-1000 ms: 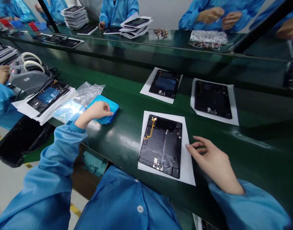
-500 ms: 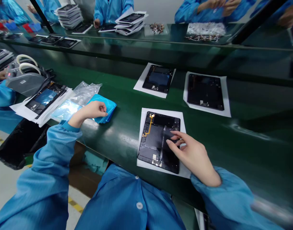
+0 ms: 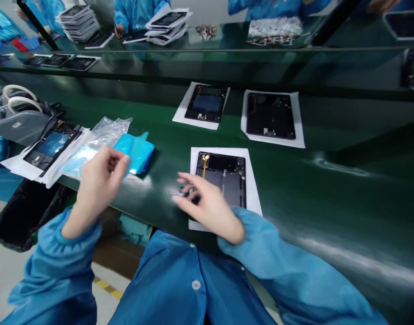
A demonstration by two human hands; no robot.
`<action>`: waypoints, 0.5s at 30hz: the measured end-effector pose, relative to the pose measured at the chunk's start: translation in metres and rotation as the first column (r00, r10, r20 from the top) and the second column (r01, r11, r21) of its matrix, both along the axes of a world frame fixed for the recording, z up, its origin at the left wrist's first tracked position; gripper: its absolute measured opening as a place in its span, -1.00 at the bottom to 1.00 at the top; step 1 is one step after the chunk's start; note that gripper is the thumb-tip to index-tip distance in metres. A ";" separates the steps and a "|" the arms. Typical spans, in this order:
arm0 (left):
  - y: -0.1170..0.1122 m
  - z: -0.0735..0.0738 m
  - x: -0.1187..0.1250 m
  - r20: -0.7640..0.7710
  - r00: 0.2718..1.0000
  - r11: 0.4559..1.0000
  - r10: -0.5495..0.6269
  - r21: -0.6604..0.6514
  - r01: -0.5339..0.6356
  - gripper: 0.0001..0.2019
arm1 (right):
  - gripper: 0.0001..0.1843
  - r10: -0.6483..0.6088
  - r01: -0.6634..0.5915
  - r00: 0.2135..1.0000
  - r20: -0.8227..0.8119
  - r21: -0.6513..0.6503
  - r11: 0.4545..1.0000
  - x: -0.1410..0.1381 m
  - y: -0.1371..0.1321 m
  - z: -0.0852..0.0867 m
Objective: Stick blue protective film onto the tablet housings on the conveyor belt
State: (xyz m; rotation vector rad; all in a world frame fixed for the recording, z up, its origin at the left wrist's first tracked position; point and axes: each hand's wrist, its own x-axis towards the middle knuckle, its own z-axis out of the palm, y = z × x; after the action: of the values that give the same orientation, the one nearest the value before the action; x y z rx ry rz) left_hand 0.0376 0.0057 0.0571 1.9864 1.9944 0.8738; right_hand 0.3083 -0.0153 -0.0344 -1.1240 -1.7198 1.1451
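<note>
An opened black tablet (image 3: 227,176) with an orange flex cable lies on a white sheet (image 3: 252,198) on the green belt in front of me. My right hand (image 3: 207,205) hovers over the tablet's lower left corner, with its fingers stretched out to the left and smeared by motion. My left hand (image 3: 98,178) is lifted above the belt's near edge, thumb pressed against fingertips in a pinch; what it holds, if anything, I cannot make out. Just beyond it lies a stack of blue films (image 3: 135,151).
Clear plastic bags (image 3: 107,128), another opened tablet on paper (image 3: 51,144) and a grey machine (image 3: 17,119) sit at left. Two more tablets on sheets (image 3: 207,103) (image 3: 270,115) lie further along the belt. People in blue coats work at the far bench with stacked tablets (image 3: 168,20).
My left hand has lifted off the blue films and drawn back toward me. My right hand has slid left across the tablet to its lower left corner. My view has tilted down.
</note>
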 end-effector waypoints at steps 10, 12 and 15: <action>-0.081 -0.060 0.008 0.632 0.773 0.891 -0.059 -0.315 0.325 -0.53 | -0.56 0.269 -0.290 0.934 -0.234 -0.062 0.955 -0.070 -0.030 -0.014; -0.092 -0.069 -0.001 0.585 0.810 0.907 -0.036 -0.321 0.272 -0.56 | -0.58 0.291 -0.325 0.924 -0.249 -0.110 0.939 -0.073 -0.031 -0.021; -0.108 -0.080 -0.016 0.529 0.848 0.903 -0.022 -0.353 0.244 -0.61 | -0.75 0.305 -0.332 0.933 -0.191 -0.130 0.934 -0.084 -0.035 -0.032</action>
State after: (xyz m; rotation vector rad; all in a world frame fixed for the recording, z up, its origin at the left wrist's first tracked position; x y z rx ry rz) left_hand 0.0219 -0.1024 -0.0233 1.4424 1.5470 0.7695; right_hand 0.2245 -0.0498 -0.0667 -0.8272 -1.7425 1.5581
